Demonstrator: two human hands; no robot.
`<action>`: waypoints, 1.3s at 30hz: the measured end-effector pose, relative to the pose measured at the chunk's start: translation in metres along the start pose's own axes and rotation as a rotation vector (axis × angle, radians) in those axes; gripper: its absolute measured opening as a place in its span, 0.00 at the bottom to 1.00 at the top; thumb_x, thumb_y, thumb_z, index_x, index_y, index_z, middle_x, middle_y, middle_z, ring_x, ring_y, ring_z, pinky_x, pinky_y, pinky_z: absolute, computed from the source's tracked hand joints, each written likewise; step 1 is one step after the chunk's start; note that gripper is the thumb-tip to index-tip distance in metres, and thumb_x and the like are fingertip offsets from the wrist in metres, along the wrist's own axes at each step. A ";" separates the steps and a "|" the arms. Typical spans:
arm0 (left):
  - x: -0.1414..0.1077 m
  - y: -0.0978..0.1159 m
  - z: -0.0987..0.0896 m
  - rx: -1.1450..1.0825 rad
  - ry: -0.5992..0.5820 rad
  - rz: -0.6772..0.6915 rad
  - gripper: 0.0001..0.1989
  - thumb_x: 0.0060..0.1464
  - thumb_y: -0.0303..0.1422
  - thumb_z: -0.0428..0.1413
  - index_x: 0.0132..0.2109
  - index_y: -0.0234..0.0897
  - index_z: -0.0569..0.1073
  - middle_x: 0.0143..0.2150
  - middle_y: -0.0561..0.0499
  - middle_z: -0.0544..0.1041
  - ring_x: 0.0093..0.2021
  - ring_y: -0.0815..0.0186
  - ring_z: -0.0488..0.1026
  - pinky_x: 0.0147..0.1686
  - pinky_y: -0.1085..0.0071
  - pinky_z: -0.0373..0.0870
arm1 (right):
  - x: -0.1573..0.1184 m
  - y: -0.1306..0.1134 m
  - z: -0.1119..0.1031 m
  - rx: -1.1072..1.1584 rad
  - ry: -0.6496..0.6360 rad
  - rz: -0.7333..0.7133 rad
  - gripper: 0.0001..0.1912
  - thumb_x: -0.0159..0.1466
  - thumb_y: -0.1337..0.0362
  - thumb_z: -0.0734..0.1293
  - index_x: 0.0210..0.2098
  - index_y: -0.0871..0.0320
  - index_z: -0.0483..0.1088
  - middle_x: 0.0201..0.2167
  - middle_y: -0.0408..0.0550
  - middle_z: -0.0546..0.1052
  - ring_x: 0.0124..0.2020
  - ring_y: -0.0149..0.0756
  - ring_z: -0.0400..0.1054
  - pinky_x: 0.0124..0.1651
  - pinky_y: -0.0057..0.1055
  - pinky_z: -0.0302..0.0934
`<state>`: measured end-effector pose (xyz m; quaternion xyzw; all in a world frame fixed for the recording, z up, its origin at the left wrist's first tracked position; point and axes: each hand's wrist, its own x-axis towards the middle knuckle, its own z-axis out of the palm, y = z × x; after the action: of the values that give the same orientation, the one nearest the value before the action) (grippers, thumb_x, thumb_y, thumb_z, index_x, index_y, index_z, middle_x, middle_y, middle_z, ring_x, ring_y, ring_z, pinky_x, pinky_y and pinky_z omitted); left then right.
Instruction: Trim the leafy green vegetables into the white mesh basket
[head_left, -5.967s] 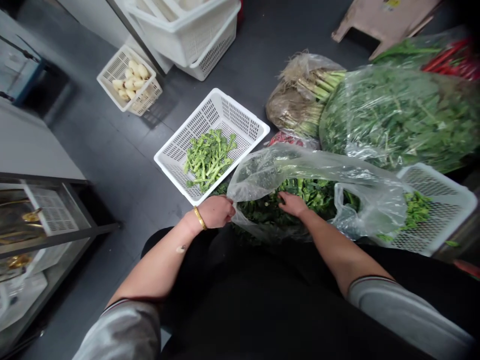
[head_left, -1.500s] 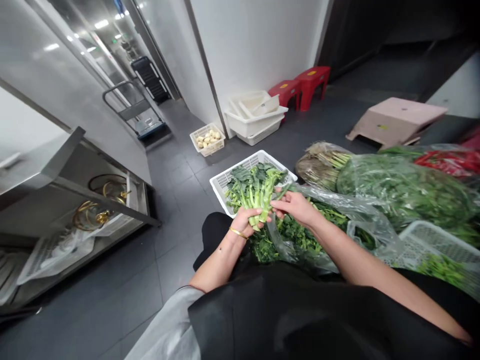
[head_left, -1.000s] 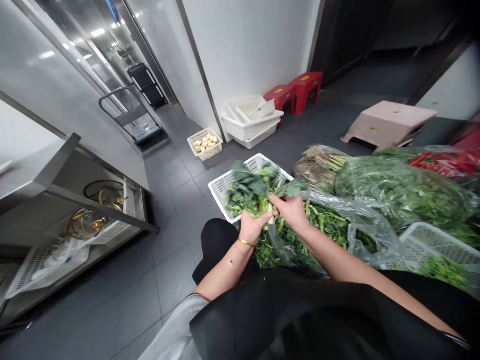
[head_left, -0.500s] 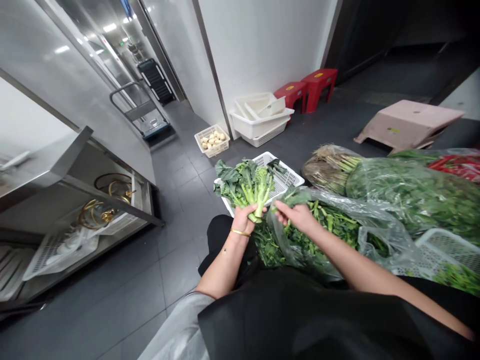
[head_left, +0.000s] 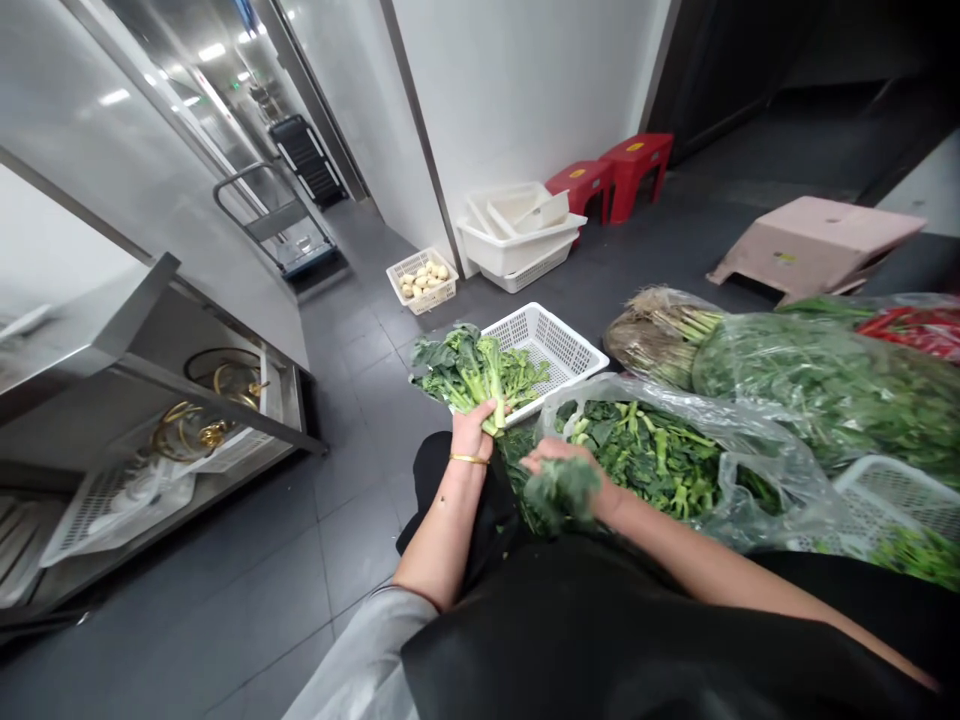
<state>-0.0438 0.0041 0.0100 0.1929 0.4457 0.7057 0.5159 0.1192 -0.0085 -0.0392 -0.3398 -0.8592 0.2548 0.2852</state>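
Above grey tiles (head_left: 364, 480) near a white wall (head_left: 517, 90), the left grip (head_left: 471, 434) clasps stems (head_left: 482, 380), the right grip (head_left: 559, 452) too blurred to tell.

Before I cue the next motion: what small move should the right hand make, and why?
I'd probably open the right hand to drop the leaf onto the loose greens beside the plastic bag. The leaf shows blurred against that hand, close to those greens, while the left hand separately grips a bunch of stems. Whether the leaf is gripped is unclear.
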 end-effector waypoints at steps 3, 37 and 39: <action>-0.008 0.007 -0.007 0.065 -0.092 0.060 0.15 0.32 0.28 0.67 0.32 0.31 0.74 0.29 0.48 0.77 0.27 0.65 0.75 0.29 0.69 0.73 | 0.005 0.021 -0.011 -0.009 -0.237 0.247 0.11 0.56 0.56 0.65 0.24 0.57 0.69 0.20 0.47 0.72 0.23 0.35 0.66 0.27 0.30 0.57; -0.024 -0.010 0.024 -0.015 -0.118 -0.141 0.17 0.32 0.31 0.66 0.33 0.30 0.72 0.25 0.50 0.73 0.22 0.72 0.67 0.24 0.74 0.63 | 0.039 -0.025 -0.060 -0.391 0.091 -0.122 0.13 0.61 0.65 0.57 0.25 0.59 0.69 0.22 0.50 0.72 0.21 0.32 0.62 0.23 0.30 0.44; -0.018 -0.003 0.011 -0.044 -0.133 -0.160 0.16 0.33 0.32 0.65 0.32 0.30 0.72 0.26 0.49 0.74 0.22 0.72 0.67 0.23 0.74 0.62 | 0.023 -0.034 -0.057 -0.296 -0.063 -0.206 0.11 0.63 0.62 0.59 0.30 0.58 0.70 0.24 0.48 0.73 0.22 0.31 0.63 0.24 0.28 0.47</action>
<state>-0.0272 -0.0075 0.0169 0.1916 0.4090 0.6573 0.6032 0.1277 0.0003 0.0298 -0.2802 -0.9261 0.1055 0.2294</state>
